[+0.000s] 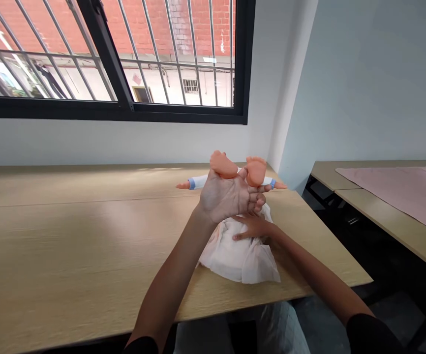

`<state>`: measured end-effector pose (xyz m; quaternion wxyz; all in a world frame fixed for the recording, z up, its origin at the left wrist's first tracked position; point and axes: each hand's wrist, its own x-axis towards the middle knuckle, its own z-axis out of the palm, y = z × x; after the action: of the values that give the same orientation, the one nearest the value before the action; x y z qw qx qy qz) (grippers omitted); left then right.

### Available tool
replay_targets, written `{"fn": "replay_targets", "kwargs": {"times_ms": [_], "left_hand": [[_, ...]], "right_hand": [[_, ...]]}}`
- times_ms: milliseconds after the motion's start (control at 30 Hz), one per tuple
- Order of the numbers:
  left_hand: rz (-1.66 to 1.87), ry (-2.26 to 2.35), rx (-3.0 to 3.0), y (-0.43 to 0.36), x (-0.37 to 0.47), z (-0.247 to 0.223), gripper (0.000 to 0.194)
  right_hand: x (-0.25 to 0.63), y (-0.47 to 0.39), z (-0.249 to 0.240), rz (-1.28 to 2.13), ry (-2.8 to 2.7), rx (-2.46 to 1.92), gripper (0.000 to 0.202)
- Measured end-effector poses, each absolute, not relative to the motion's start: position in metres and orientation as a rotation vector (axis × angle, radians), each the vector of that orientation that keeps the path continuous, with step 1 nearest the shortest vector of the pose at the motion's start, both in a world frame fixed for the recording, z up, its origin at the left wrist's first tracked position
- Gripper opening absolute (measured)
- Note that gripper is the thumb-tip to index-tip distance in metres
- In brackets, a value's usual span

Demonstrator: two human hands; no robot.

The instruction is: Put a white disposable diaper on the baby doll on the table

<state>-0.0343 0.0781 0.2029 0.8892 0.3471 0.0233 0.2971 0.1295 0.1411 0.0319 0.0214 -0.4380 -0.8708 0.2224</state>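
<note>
A baby doll lies on the light wood table, its two feet (223, 164) raised toward me. Its arms stretch out to both sides in white sleeves (198, 182) with blue cuffs. My left hand (228, 196), palm facing me, holds the doll's legs up at the ankles, one finger showing between the feet. Below it, a white diaper (231, 250) is spread on the table near the front edge. My right hand (253, 226) rests on the diaper with its fingers apart. My left hand and the raised legs hide the doll's body and head.
The wood table (87, 246) reaches far to the left and ends just right of the doll. Behind it is a wall with a barred window (179, 59). At the right, across a gap, a second table carries a pink cloth (397, 189).
</note>
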Motion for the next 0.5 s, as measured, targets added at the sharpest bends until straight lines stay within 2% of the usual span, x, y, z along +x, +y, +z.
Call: {"fn": "replay_targets", "kwargs": {"times_ms": [267, 400, 500], "left_hand": [[0.691, 0.116, 0.845, 0.076, -0.037, 0.214, 0.053], [0.706, 0.099, 0.819, 0.078, -0.038, 0.213, 0.052], [0.699, 0.089, 0.850, 0.078, -0.038, 0.210, 0.049]], "right_hand": [[0.138, 0.129, 0.039, 0.766, -2.733, -1.303, 0.099], [0.127, 0.130, 0.046, 0.644, -2.507, -1.198, 0.069], [0.104, 0.140, 0.050, 0.531, -2.363, -1.086, 0.060]]}}
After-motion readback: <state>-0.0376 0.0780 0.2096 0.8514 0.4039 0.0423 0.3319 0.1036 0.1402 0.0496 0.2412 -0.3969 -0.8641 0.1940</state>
